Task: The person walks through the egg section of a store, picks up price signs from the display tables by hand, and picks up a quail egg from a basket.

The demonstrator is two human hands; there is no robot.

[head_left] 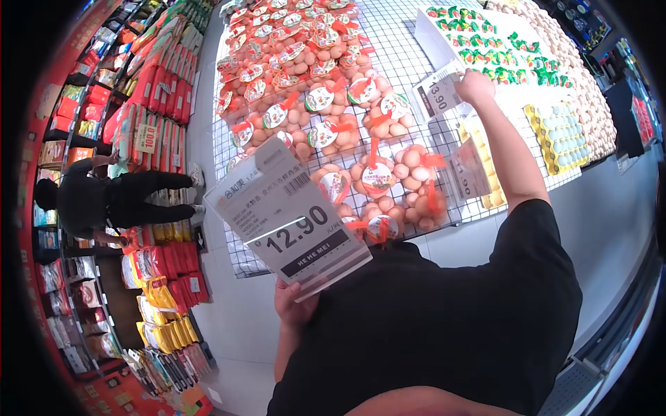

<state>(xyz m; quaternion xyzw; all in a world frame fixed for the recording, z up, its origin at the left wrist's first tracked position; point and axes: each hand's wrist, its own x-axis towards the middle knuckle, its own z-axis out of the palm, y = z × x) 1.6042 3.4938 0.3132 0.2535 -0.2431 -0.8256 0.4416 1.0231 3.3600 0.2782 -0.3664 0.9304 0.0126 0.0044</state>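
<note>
My left hand is closed round the lower edge of a large price sign in a clear holder, which reads 12.90. The sign is tilted and hides part of the egg display behind it. My right hand reaches out to a smaller price sign ending in 3.90 and grips its right edge. Bagged eggs in red nets with round labels lie beyond the large sign on a wire grid table. Another price sign stands at the table's front edge, below my right hand.
Yellow trays of pale eggs, green-wrapped packs and loose eggs cover the right side. On the left, another person in dark clothes stands by shelves of packaged goods. Grey tiled floor runs between.
</note>
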